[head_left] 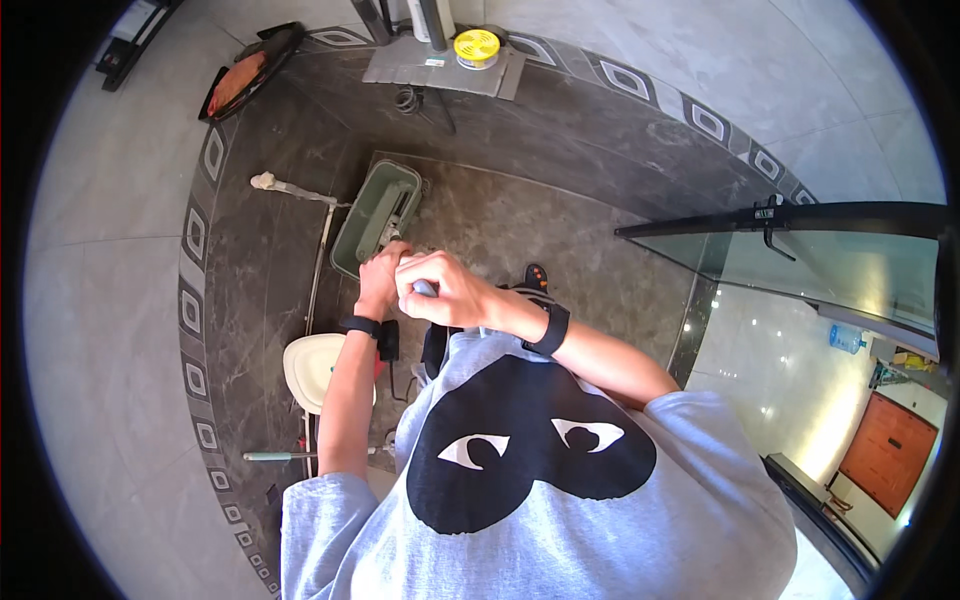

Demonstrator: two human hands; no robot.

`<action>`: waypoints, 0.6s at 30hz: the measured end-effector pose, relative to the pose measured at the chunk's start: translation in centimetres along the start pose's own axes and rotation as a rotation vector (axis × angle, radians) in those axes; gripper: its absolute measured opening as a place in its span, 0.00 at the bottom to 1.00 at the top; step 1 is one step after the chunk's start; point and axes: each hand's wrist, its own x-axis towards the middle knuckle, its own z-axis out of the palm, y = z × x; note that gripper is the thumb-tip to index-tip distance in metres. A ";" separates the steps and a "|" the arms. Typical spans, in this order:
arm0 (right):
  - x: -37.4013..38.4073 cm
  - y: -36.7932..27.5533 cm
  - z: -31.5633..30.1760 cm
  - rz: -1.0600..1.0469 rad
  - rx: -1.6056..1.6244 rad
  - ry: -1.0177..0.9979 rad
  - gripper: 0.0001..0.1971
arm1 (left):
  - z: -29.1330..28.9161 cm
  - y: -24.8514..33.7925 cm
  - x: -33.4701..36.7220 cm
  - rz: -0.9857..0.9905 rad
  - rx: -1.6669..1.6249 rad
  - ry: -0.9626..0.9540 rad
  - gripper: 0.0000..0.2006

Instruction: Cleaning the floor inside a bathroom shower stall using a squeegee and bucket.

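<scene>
A handle with a rounded grey-blue end pokes out of the fist of my right hand. My left hand is closed just beside it, to the left, with its fingers wrapped round what looks like the same handle. Most of the handle is hidden by my hands, so the kind of tool cannot be made out. Just beyond them, a long green bucket stands on the floor near the left wall. Inside it lies a pale metal and white part, close to my left hand.
On the left are a white seat-like basin and a stick with a turquoise grip. A grey shelf at the far wall bears a yellow-lidded tub. A black-framed glass door stands at right. My shoe is beyond my hands.
</scene>
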 end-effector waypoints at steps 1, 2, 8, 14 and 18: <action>-0.4 -0.2 -0.4 0.017 0.009 0.002 0.06 | 0.3 0.3 0.0 -0.002 0.002 -0.005 0.14; -0.7 -0.3 -0.7 -0.001 0.047 0.011 0.07 | 0.5 0.8 0.2 0.056 0.047 0.037 0.14; -2.6 2.2 -1.8 -0.036 0.039 -0.035 0.08 | 3.3 2.7 1.1 -0.115 0.017 0.090 0.13; -1.1 4.0 -3.7 -0.026 0.058 0.043 0.09 | 5.4 0.8 4.3 -0.149 -0.016 0.145 0.13; -2.1 3.5 -4.0 0.059 0.027 0.048 0.10 | 5.5 3.0 4.0 -0.183 0.008 0.179 0.11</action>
